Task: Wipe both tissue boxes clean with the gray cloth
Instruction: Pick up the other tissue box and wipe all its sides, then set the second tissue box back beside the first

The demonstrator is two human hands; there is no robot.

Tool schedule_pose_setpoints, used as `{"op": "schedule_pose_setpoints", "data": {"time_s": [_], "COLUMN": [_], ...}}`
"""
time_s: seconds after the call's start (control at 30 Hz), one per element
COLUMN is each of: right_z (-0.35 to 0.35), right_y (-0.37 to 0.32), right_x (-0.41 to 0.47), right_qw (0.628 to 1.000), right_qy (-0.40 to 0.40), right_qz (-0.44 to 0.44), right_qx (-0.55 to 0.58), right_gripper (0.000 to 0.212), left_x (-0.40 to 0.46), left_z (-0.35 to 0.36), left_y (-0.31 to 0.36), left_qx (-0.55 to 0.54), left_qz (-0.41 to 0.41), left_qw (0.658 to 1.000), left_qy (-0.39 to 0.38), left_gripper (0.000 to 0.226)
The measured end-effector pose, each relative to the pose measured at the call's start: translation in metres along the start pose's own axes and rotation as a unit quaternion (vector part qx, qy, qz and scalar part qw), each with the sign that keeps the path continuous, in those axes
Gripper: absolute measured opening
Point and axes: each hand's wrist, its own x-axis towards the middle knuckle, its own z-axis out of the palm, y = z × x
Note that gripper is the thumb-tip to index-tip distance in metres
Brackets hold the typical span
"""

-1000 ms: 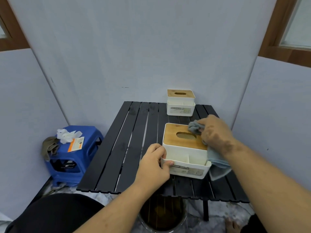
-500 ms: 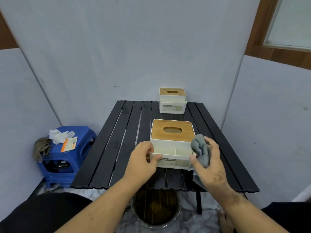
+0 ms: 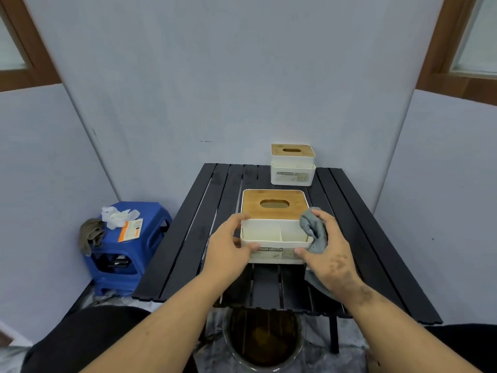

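Note:
A white tissue box with a wooden lid [image 3: 274,208] stands on the black slatted table [image 3: 188,238], close to me. My left hand [image 3: 228,249] grips its front left corner. My right hand [image 3: 326,251] holds the bunched gray cloth [image 3: 314,232] against the box's front right corner, with the thumb on the box's front face. The cloth's tail hangs below that hand. A second, matching tissue box [image 3: 292,165] sits at the table's far edge, untouched.
A blue plastic stool [image 3: 126,249] stands left of the table with white gloves, an orange card and a brown rag on it. A round bin [image 3: 265,340] sits under the table's near edge. Pale partition walls close in on three sides.
My right hand has carried the cloth from the near box's wooden lid down to its front right corner. The left hand has stayed on the front left corner.

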Motion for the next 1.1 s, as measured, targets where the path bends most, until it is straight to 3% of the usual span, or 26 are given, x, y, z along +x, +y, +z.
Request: {"op": "schedule_pose_setpoints", "data": {"time_s": [0.23, 0.7, 1.1], "right_z": [0.043, 0.14, 0.17], "right_y": [-0.006, 0.021, 0.073], "right_x": [0.064, 0.25, 0.312], "right_qw": [0.999, 0.992, 0.989], "right_qy": [-0.013, -0.002, -0.025], "right_qz": [-0.029, -0.129, -0.118], "right_qx": [0.028, 0.001, -0.086], "right_gripper": [0.085, 0.079, 0.091], "left_x": [0.057, 0.252, 0.323], "left_z": [-0.04, -0.073, -0.053], "left_y": [-0.007, -0.061, -0.11], "left_qx": [0.012, 0.054, 0.085], "left_qz": [0.009, 0.024, 0.004], "left_qw": [1.0, 0.996, 0.994], "left_qy": [0.025, 0.066, 0.073], "left_gripper": [0.056, 0.051, 0.051]}}
